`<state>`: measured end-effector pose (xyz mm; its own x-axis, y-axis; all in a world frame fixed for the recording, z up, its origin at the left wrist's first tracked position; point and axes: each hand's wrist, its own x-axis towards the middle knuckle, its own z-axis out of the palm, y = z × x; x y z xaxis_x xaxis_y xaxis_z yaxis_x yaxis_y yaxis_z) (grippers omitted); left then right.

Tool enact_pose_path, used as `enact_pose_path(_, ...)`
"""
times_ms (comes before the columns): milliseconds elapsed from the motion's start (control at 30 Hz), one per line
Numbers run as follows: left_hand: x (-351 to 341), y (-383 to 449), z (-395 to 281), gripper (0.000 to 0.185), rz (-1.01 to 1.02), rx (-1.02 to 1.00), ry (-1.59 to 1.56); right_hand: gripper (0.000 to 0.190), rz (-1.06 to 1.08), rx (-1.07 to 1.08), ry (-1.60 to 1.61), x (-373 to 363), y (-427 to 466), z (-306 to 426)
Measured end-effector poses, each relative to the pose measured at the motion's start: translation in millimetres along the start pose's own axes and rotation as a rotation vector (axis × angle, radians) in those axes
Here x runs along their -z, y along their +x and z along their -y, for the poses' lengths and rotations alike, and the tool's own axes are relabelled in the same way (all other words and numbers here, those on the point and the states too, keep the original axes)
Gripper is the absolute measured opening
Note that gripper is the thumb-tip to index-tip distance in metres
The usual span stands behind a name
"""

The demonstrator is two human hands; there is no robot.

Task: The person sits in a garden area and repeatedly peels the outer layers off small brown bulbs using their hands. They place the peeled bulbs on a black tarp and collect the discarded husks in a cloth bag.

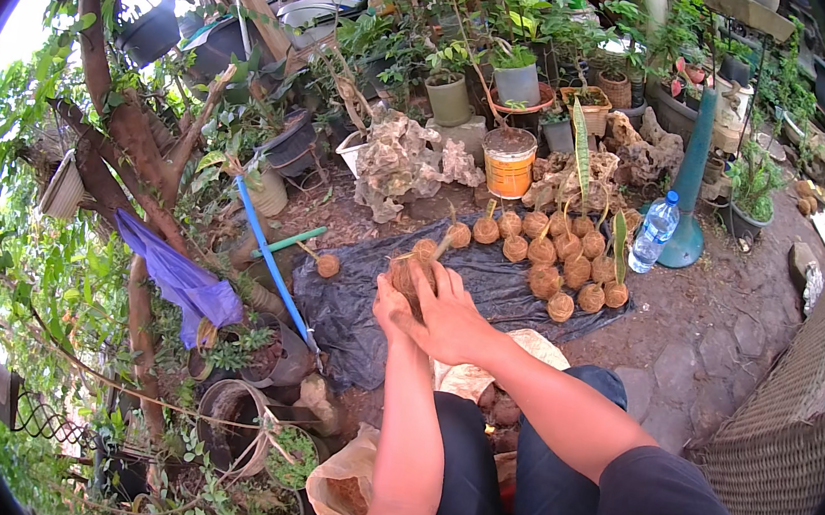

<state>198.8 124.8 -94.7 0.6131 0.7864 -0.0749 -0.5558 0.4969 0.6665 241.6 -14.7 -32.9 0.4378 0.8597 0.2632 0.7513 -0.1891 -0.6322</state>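
Observation:
Between my left hand (390, 308) and my right hand (451, 318) is a fibre-covered plant ball (403, 275), brown and shaggy, with a pale stalk leaning up out of it. The left palm cups its near left side, while the right fingers lie over its right side. My hands hide much of the ball. Beyond them, a cluster of similar string-wrapped balls (575, 272) rests on a black plastic sheet (353, 319). Some carry a sansevieria leaf (580, 151) or a short stalk. One separate ball (328, 265) lies at the sheet's left.
A water bottle (654, 234) stands beside a teal cone-shaped stand (687, 188). Rough rocks (400, 162) and an orange paint bucket (508, 166) line the back. A blue pole (269, 257) leans at left. Near my legs sits an opened sack (336, 479); a wicker chair (779, 424) is right.

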Motion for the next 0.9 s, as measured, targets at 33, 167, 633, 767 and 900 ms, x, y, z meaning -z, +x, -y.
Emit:
enact_pose_path(33, -1, 2, -1, 0.036, 0.031, 0.068, -0.031, 0.095, -0.051, 0.059, -0.154, -4, -3, 1)
enact_pose_path(167, -14, 7, -2, 0.039, 0.127, 0.136, 0.014, 0.080, -0.127, 0.212, -0.139, -3, 3, -9)
enact_pose_path(633, -43, -18, 23, 0.054, 0.086, -0.146, 0.373, 0.068, -0.091, 0.113, 0.561, 30, 21, -26)
enact_pose_path(767, -65, -33, 1, 0.035, -0.077, -0.088, 0.191, 0.090, -0.042, 0.148, 1.270, 37, 25, -38)
enact_pose_path(900, -39, -15, 0, 0.021, -0.134, -0.014, -0.212, 0.090, -0.401, -0.277, 1.030, 40, 20, -13)
